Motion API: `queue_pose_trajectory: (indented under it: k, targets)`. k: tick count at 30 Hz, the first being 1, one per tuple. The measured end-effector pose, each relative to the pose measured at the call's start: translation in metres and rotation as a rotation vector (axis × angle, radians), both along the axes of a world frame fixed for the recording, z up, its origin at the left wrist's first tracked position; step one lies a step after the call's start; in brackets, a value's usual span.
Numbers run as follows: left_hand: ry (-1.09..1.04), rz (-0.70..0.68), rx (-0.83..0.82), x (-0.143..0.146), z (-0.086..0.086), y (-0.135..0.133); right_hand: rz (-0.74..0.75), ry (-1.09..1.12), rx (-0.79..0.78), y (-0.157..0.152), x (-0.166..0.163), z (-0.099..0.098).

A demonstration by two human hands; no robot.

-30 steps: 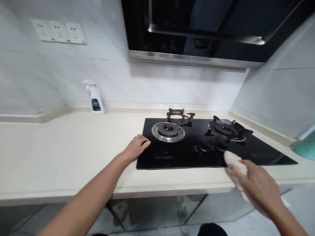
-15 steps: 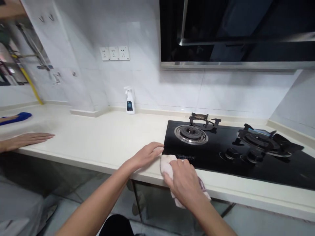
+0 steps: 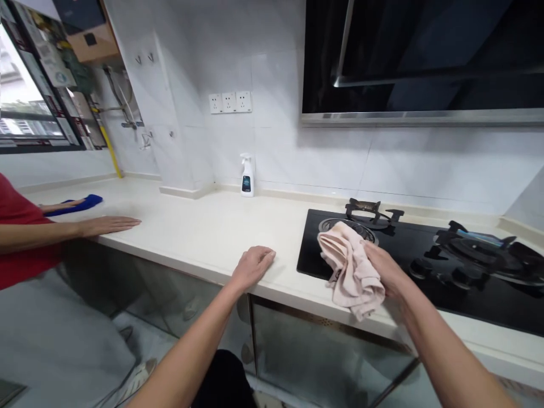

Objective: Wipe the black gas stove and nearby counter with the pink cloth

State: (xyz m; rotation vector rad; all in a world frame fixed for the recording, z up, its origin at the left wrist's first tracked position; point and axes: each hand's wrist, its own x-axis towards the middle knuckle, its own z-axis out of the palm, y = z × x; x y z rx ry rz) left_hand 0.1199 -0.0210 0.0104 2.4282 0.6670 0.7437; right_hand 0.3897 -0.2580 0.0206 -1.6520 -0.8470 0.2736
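Observation:
My right hand (image 3: 385, 269) grips a crumpled pale pink cloth (image 3: 351, 269), held up above the front left corner of the black glass gas hob (image 3: 382, 266). My left hand (image 3: 253, 265) rests palm down on the cream countertop (image 3: 204, 226), fingers curled at the front edge just left of the hob. Behind the cloth sits the left burner (image 3: 348, 225) with its pan support (image 3: 372, 211) pushed back. Beneath my right forearm are the knobs (image 3: 442, 272).
At the left a person in a red top lays one hand (image 3: 108, 225) flat on the counter and holds a blue cloth (image 3: 80, 203) with the other. A white spray bottle (image 3: 247, 175) stands by the wall. A range hood (image 3: 420, 62) hangs overhead.
My right hand wiped the cloth leftward along the hob's front, then lifted it off the surface. My view swung left, bringing in the other person. My left hand stayed on the counter.

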Motion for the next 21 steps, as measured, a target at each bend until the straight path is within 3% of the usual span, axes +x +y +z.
queue_pose_trajectory:
  k: [4, 7, 9, 12, 14, 17, 21]
  targets:
    - [-0.006, 0.016, -0.024, -0.003, 0.002, -0.002, -0.226, -0.075, -0.136, -0.044, 0.06, -0.012]
    - [-0.02, 0.026, -0.04, -0.003, 0.002, -0.002, -0.341, -0.347, -0.17, -0.06, 0.068, -0.012]
    - [-0.027, 0.026, -0.043, -0.002, 0.002, -0.002, -0.331, -0.569, -0.223, -0.057, 0.054, -0.01]
    - [-0.029, 0.03, -0.04, -0.001, 0.0, 0.0, -0.193, -0.754, -0.392, -0.038, 0.021, -0.012]
    - [-0.025, 0.036, -0.036, -0.001, -0.001, 0.001, -0.146, -0.771, -0.541, -0.024, 0.001, -0.018]
    - [-0.03, 0.044, -0.025, 0.0, -0.002, 0.0, -0.194, -0.735, -0.695, -0.008, -0.021, -0.022]
    - [-0.079, 0.054, -0.004, 0.003, -0.004, -0.002, -0.141, -0.739, -0.709, 0.015, -0.055, -0.015]
